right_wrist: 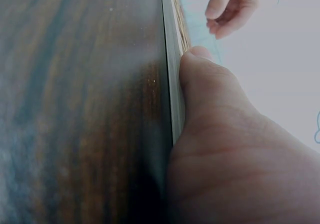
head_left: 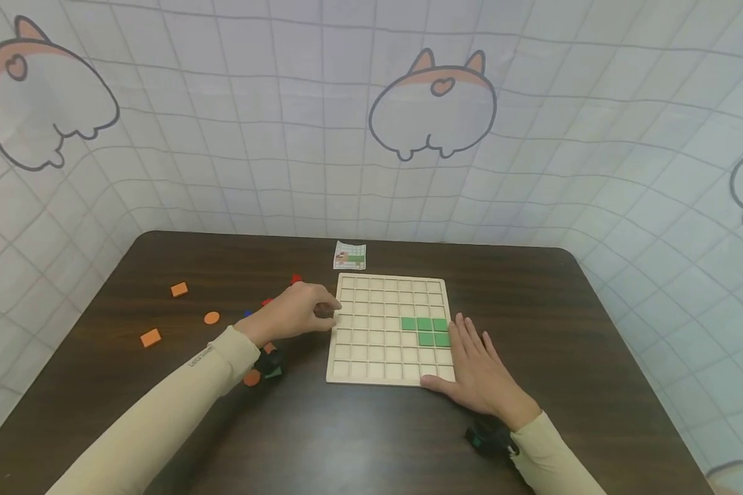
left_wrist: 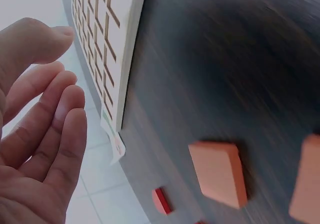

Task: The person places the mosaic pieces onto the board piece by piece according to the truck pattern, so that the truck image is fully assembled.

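The left hand (head_left: 300,313) hovers at the left edge of the board (head_left: 371,344), fingers loosely curled with the tips near that edge; the left wrist view shows them relaxed and holding nothing. The right hand (head_left: 479,368) lies flat with straight fingers against the board's right edge and near right corner, thumb along the near edge.

The board is a pale wooden grid tray, roughly square, lying flat in the middle of the dark table (head_left: 594,357), its edges square to the table's near edge. Five green tiles (head_left: 425,331) fill cells at its right side: three in a row running left to right, two more directly below the right-hand pair.

Left of the board lie loose orange pieces (head_left: 151,337) and a red piece (head_left: 295,279). A small card (head_left: 349,255) sits just beyond the far edge.
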A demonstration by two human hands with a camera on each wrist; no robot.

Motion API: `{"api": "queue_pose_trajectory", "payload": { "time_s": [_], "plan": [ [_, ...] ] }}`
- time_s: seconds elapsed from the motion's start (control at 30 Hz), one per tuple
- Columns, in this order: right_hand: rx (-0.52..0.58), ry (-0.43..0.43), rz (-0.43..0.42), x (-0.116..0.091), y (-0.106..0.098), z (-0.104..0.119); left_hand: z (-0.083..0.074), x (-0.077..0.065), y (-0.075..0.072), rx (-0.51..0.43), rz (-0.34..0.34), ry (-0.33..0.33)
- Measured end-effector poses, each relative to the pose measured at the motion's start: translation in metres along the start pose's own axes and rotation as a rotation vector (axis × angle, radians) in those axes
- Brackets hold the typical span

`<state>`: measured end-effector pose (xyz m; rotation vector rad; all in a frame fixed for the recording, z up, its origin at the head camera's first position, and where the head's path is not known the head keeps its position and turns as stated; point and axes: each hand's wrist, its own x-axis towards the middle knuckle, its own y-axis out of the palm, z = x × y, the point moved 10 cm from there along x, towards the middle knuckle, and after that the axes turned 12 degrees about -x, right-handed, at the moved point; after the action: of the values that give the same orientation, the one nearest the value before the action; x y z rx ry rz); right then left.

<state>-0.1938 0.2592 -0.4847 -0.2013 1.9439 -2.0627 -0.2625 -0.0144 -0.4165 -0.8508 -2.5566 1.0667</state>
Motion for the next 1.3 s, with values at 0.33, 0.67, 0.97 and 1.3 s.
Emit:
{"api": "queue_pose_trajectory", "payload": {
  "time_s": [0.33,0.67,0.97,1.3],
  "plan": [
    [-0.031,-0.007,-0.017,0.0,-0.001,0.001,0.01,-0.021,-0.006,0.025,0.017,-0.036],
    [-0.038,0.001,-0.018,0.0,-0.001,0.0,0.014,-0.048,-0.015,0.059,0.022,-0.019],
    [-0.029,-0.006,-0.02,0.0,0.001,0.002,0.019,-0.074,-0.01,0.068,0.036,-0.037],
    [-0.032,-0.008,-0.021,0.0,0.0,0.001,0.032,-0.095,-0.005,0.062,0.059,-0.066]
  ]
}}
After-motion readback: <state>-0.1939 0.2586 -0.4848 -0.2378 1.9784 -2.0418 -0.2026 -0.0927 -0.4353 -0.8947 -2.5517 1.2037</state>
